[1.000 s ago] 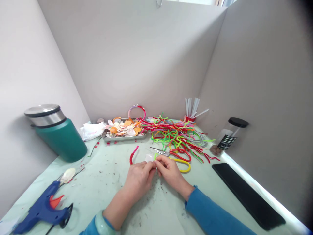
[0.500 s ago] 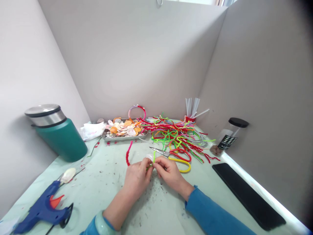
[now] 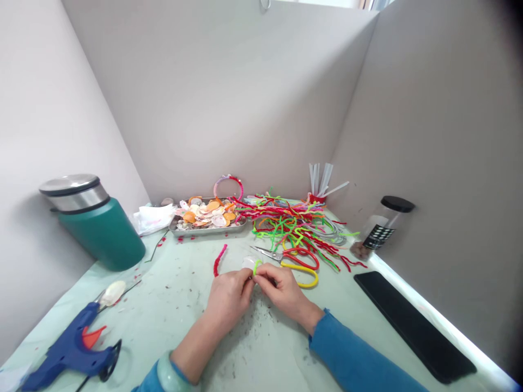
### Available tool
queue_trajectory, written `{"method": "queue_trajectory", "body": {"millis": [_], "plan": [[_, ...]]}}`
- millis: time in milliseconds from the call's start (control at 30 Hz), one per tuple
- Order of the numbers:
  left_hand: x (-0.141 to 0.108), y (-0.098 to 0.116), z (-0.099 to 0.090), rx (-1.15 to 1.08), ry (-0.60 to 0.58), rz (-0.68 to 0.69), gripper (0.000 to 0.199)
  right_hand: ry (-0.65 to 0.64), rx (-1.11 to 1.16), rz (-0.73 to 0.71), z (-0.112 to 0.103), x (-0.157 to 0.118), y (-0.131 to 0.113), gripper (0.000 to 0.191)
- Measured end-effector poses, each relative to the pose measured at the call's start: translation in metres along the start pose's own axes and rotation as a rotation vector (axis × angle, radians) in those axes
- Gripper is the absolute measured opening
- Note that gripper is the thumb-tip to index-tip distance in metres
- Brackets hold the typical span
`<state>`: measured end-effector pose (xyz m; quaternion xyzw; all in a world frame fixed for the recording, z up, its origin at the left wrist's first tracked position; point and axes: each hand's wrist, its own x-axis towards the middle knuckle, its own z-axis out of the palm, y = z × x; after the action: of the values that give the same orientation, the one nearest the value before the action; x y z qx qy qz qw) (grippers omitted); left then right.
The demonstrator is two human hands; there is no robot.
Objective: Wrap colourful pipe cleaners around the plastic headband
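Observation:
My left hand and my right hand meet above the table, fingertips pinched close together. Between them a short lime-green pipe cleaner curves up, pinched by my right fingers. Out from behind my left hand rises a pink-and-red pipe cleaner, its lower part hidden by the hand. Just beyond the fingertips is a whitish translucent round piece; whether it is held I cannot tell. Scissors with red and yellow handles lie beside my right hand.
Behind are a metal tray of shells, a pink ring and a heap of pipe cleaners. A green bottle and blue glue gun are left; a lidded jar and black slab right.
The green pipe cleaner's upright end has bent over into a curve. The tip of the pink-and-red one has dropped and swung right. Both hands stay nearly in place.

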<state>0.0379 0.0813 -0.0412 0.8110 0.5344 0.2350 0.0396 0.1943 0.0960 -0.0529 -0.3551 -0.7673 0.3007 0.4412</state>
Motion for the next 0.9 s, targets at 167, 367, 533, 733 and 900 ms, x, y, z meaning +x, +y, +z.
{"method": "queue_trajectory", "body": {"millis": [167, 367, 533, 733, 900], "plan": [[-0.0015, 0.0005, -0.0002, 0.033, -0.016, 0.000, 0.020, -0.006, 0.142, 0.124, 0.0020, 0.0003, 0.0005, 0.012], [-0.0022, 0.0007, 0.0019, 0.123, -0.038, 0.055, 0.019, -0.035, 0.321, 0.377, 0.0048, 0.0039, 0.0048, 0.022], [-0.0019, 0.0023, -0.0004, 0.110, -0.049, 0.058, 0.019, -0.003, 0.286, 0.340, 0.0031, 0.0036, 0.0017, 0.021], [-0.0014, 0.0007, -0.0002, 0.054, -0.028, 0.024, 0.021, -0.002, 0.047, 0.041, 0.0002, -0.0003, -0.0034, 0.020], [-0.0005, -0.0012, 0.0020, 0.074, -0.033, 0.021, 0.016, -0.035, -0.037, -0.021, 0.0016, -0.0026, -0.0031, 0.011]]}}
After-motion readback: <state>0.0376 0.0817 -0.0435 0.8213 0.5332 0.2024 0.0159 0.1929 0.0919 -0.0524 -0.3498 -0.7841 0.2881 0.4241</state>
